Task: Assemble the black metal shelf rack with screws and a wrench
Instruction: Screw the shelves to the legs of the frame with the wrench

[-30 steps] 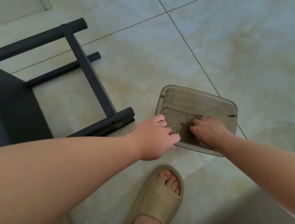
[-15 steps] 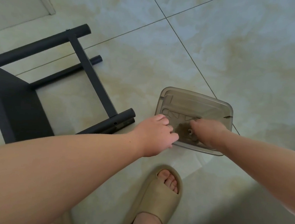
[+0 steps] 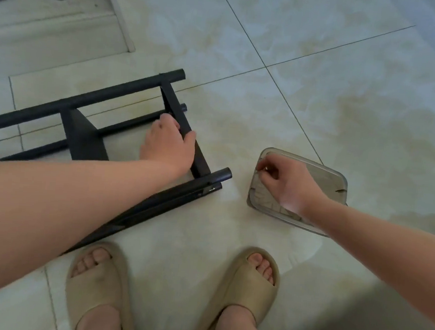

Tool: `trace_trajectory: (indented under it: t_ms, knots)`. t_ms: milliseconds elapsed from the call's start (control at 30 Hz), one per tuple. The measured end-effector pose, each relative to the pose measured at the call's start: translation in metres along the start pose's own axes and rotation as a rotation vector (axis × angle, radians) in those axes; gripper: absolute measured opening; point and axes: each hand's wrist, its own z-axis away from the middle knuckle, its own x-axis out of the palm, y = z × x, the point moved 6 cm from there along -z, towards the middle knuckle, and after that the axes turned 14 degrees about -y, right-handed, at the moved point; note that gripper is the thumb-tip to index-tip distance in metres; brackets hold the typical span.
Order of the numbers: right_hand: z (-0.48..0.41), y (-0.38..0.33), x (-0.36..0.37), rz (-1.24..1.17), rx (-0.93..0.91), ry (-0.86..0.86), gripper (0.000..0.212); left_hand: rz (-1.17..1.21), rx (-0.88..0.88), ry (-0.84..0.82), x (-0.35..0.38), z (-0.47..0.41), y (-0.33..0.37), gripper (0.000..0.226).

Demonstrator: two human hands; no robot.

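Two grips: your left hand curls round the rack crossbar, so hold it steady; your right hand pinches a small part, likely a screw, over the tray.

Glossy marbled floor tiles, white threshold

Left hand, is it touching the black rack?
Touching. The head view shows the left hand gripping a crossbar of the black rack, with its fingers curled over one side and the thumb pressed on the other.
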Motion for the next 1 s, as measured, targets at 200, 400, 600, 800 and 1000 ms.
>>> trace_trajectory:
  t_ms: [200, 400, 600, 800, 1000]
  knots:
    - [-0.008, -0.043, 0.029, 0.025, -0.101, -0.141, 0.013, 0.371, -0.261, -0.743, 0.038, 0.01, -0.044, 0.061]
    - [-0.005, -0.049, 0.047, -0.012, -0.127, -0.191, 0.01, 0.475, -0.067, -0.709, 0.065, -0.004, -0.03, 0.028]
    - [-0.014, -0.056, 0.054, -0.048, -0.152, -0.191, 0.006, 0.454, 0.015, -0.625, 0.062, -0.019, -0.033, 0.03]
    - [-0.035, -0.078, 0.061, -0.169, -0.172, -0.167, 0.008, 0.438, 0.012, -0.554, 0.025, -0.047, -0.053, 0.031]
    - [-0.06, -0.094, 0.074, -0.255, -0.19, -0.133, 0.015, 0.458, 0.039, -0.506, 0.009, -0.061, -0.066, 0.034]
